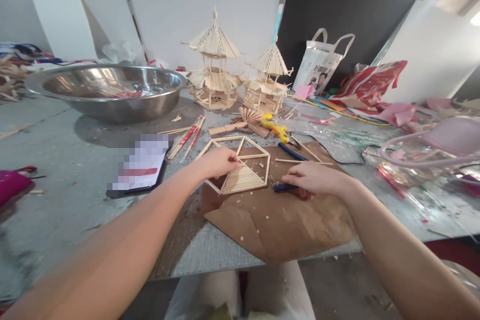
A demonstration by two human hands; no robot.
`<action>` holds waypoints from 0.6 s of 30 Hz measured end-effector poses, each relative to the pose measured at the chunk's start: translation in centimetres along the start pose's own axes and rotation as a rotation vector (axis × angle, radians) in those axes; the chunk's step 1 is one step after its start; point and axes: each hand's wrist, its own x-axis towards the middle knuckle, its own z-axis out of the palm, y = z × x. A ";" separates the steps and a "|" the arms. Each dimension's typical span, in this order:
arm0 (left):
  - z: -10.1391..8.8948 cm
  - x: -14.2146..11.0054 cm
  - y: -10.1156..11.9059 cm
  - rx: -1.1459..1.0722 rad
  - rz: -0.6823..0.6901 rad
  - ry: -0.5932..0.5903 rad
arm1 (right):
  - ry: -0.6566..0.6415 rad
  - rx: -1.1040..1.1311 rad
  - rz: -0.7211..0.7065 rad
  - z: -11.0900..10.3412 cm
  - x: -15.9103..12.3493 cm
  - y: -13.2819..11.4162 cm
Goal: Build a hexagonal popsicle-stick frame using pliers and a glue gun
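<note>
Frame (254, 156) of pale sticks lies flat on brown paper (300, 225), its left part beneath the left hand (221, 162), and looks longest from side to side. That hand's fingertips are bunched near the frame's middle; whether they grip a stick I cannot tell. Just nearer the wearer, a slatted panel (242, 182) widens from those fingertips, slats running crosswise. Right of the frame, apart and so farther, the right hand (309, 179) curls over a blue handle (284, 187); whether it grasps it is unclear.
</note>
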 end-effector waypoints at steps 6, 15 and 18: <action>0.1 0.0 -0.2 0.030 0.014 0.022 | 0.264 -0.326 0.152 0.7 -1.1 1.5; 0.4 0.5 -0.8 0.069 0.071 0.056 | 0.591 -0.072 0.462 1.3 -2.1 5.7; 0.5 0.6 -0.9 0.071 0.081 0.054 | 0.658 0.235 0.485 1.0 -2.4 7.2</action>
